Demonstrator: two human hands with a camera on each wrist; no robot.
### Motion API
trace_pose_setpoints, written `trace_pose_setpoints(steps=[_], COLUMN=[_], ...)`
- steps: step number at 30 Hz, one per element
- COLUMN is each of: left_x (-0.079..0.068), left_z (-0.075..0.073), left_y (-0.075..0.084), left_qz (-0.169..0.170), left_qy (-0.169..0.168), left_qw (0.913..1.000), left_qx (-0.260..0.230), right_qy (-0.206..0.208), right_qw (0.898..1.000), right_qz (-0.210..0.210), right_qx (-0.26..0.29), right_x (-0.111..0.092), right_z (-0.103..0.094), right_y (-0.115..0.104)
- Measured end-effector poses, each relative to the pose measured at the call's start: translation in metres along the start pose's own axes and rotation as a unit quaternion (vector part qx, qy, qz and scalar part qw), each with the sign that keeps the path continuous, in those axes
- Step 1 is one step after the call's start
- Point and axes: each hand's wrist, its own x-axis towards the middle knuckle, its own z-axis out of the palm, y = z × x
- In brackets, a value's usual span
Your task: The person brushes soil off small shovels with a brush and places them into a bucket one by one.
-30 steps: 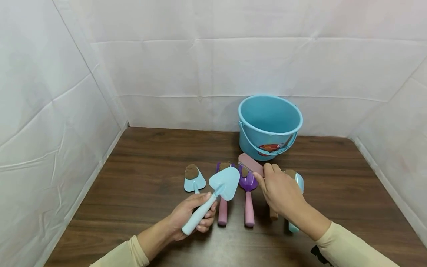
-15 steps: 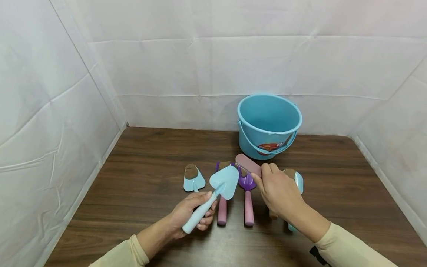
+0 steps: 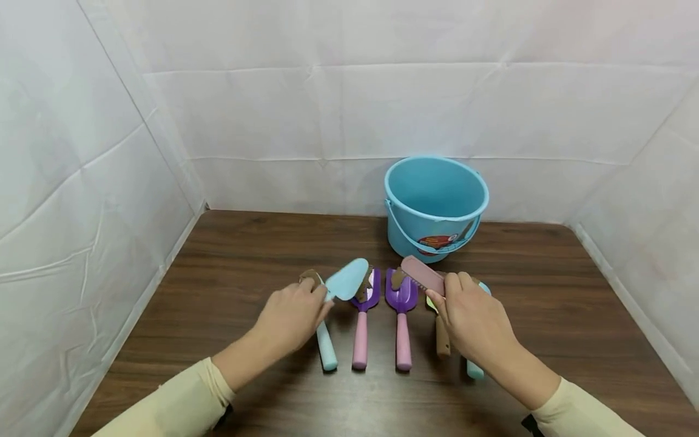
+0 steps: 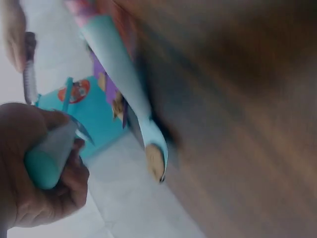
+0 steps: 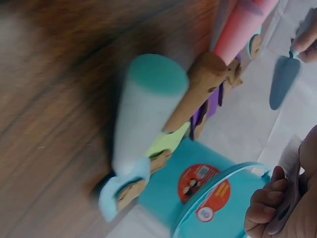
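Presently, the left hand (image 3: 290, 317) grips a pale-blue, leaf-bladed trowel (image 3: 347, 280). The right hand (image 3: 472, 313) grips a pink, flat-backed bristle brush (image 3: 423, 275).

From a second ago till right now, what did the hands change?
The left hand turned over, its back now up, and moved a bit forward and left, taking the light-blue trowel along. The right hand shifted slightly right with the pink brush. Nothing was grabbed or let go. The blue bucket and the purple-and-pink garden tools stayed put.
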Motion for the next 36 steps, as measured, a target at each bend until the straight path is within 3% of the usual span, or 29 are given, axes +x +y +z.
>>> trace_pose_setpoints(steps=[2, 4, 12, 20, 22, 26, 30, 36], left_x=[0.005, 0.010, 0.045, 0.117, 0.138, 0.180, 0.214, 0.253], left_z=[-0.003, -0.007, -0.030, -0.051, -0.056, -0.062, -0.062, -0.056], left_y=[-0.005, -0.009, -0.017, -0.011, -0.006, 0.005, 0.014, 0.023], left_qz=[0.024, 0.035, 0.064, 0.087, 0.099, 0.114, 0.117, 0.123], left_qy=[0.042, 0.061, 0.091, 0.112, 0.093, 0.013, -0.057, -0.116], left_qw=[0.9945, 0.9893, 0.9830, 0.9780, 0.9790, 0.9805, 0.9740, 0.9625], left_qx=[0.093, 0.128, 0.146, 0.153, 0.152, 0.160, 0.185, 0.212], right_qy=[0.002, 0.003, 0.002, 0.003, 0.001, 0.003, 0.001, 0.001], right_qw=[1.000, 1.000, 1.000, 0.998, 0.998, 0.997, 0.997, 0.996], right_qz=[0.004, 0.007, 0.031, 0.062, 0.069, 0.074, 0.081, 0.088], right_qx=[-0.007, -0.008, -0.006, -0.002, 0.000, 0.002, 0.008, 0.009], right_x=[-0.004, -0.008, -0.018, -0.031, -0.036, -0.044, -0.050, -0.056], right_z=[0.001, 0.002, -0.001, -0.004, -0.005, -0.009, -0.013, -0.014], right_y=[0.004, 0.007, 0.016, 0.020, 0.020, 0.016, 0.011, 0.006])
